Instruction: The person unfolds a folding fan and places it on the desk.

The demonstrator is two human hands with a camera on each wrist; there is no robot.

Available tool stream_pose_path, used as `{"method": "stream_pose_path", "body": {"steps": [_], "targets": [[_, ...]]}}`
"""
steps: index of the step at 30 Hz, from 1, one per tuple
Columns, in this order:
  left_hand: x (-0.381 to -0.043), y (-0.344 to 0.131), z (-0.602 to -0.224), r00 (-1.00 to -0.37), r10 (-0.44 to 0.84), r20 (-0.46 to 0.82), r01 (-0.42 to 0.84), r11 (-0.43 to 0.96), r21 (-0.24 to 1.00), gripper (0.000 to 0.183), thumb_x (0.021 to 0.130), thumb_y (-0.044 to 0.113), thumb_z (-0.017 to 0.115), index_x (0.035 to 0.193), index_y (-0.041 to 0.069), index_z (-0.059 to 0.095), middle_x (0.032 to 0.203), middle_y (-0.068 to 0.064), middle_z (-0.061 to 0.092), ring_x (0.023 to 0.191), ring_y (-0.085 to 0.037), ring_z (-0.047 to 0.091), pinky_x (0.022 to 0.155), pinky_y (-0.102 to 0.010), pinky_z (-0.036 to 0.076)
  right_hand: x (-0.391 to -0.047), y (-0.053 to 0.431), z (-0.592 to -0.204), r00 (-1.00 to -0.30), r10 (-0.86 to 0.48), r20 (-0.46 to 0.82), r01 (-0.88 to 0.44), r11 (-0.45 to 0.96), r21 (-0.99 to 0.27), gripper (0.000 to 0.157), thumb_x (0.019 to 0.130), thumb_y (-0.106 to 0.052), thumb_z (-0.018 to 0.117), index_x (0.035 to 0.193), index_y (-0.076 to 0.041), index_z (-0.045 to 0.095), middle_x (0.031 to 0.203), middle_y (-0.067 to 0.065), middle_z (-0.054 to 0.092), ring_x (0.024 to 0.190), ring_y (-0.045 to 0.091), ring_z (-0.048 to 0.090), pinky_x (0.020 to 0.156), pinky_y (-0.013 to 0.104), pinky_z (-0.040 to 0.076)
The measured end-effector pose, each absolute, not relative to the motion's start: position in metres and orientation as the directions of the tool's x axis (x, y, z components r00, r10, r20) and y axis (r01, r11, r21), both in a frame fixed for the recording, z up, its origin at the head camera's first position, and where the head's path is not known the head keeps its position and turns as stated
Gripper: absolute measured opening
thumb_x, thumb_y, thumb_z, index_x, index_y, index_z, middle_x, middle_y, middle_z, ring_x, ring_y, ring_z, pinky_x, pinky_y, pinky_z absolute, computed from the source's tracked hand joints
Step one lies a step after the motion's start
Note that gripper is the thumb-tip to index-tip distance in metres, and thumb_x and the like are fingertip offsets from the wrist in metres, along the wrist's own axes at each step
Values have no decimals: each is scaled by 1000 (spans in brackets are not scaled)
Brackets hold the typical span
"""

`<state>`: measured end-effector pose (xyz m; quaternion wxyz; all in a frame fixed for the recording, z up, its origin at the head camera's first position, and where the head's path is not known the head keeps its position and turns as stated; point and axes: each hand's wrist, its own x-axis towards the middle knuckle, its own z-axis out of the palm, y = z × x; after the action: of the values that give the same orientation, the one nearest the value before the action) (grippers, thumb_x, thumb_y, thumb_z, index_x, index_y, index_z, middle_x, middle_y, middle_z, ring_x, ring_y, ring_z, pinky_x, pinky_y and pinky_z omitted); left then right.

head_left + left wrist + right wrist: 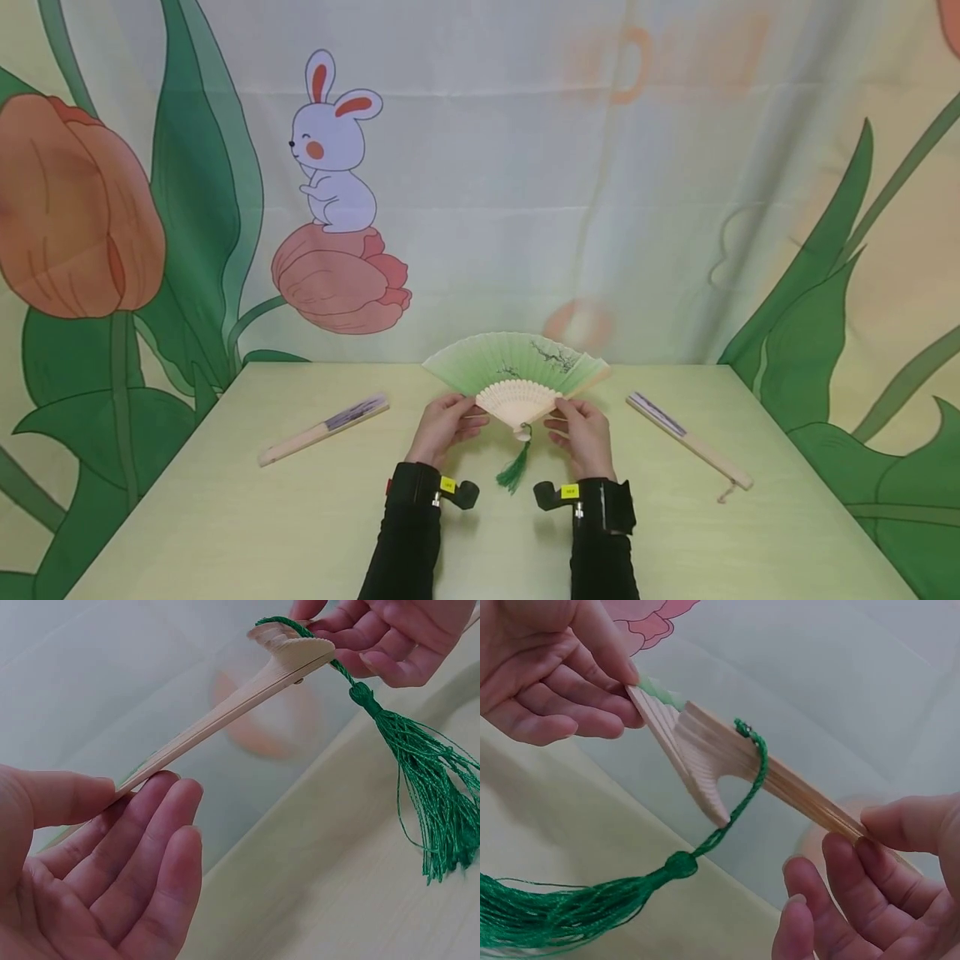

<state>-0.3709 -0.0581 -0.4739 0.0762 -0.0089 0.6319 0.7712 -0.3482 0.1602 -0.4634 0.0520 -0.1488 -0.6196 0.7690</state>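
Observation:
A green folding fan (517,362) with a dark branch print is spread wide above the table, its pale ribs meeting at the bottom. My left hand (442,427) pinches its left outer rib between thumb and fingers, also plain in the left wrist view. On the other side my right hand (585,433) pinches the right outer rib; the right wrist view shows that thumb (904,821) on top and the fingers beneath. From the fan's pivot end hangs a green tassel (514,469) on a braided cord (757,776).
To the left lies a folded fan (324,429) with a purplish printed part. Another folded fan (688,440), with a small cord at its lower end, lies to the right. Behind the pale table (225,533) hangs a curtain (495,167) printed with tulips and a rabbit.

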Motion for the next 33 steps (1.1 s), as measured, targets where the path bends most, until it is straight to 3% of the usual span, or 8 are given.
{"method": "stream_pose_path", "body": {"steps": [10,20,26,33], "targets": [[-372,-59,-475,-989,91,-114,-130,-198,971,19,100,17,56,103,-1,62,97,-13,71,88,-23,71,71,-28,58,-348,164,-463,-939,286,-192,106,-290,-951,15,94,-14,61,98,-1,56,84,4,61,74,19,62,67,29,54],[-372,-59,-477,-992,84,-95,-110,-202,973,20,100,18,56,99,-1,62,104,-22,69,88,-24,71,70,-28,57,-348,168,-466,-942,270,-201,103,-335,-936,17,94,-15,54,104,-1,53,81,5,60,69,17,60,66,31,53],[-371,-60,-474,-993,64,-102,-114,-213,970,18,99,16,56,100,0,62,97,-15,72,82,-18,71,71,-29,58,-348,169,-464,-938,270,-220,107,-378,-920,17,97,-17,51,105,-2,53,81,6,60,65,16,59,66,31,52],[-371,-61,-474,-995,42,-94,-101,-217,971,19,100,17,55,100,0,62,98,-15,72,85,-22,71,71,-30,57,-347,172,-464,-932,280,-230,109,-389,-915,19,97,-18,53,108,-3,54,82,3,59,72,19,59,73,35,52]]}}
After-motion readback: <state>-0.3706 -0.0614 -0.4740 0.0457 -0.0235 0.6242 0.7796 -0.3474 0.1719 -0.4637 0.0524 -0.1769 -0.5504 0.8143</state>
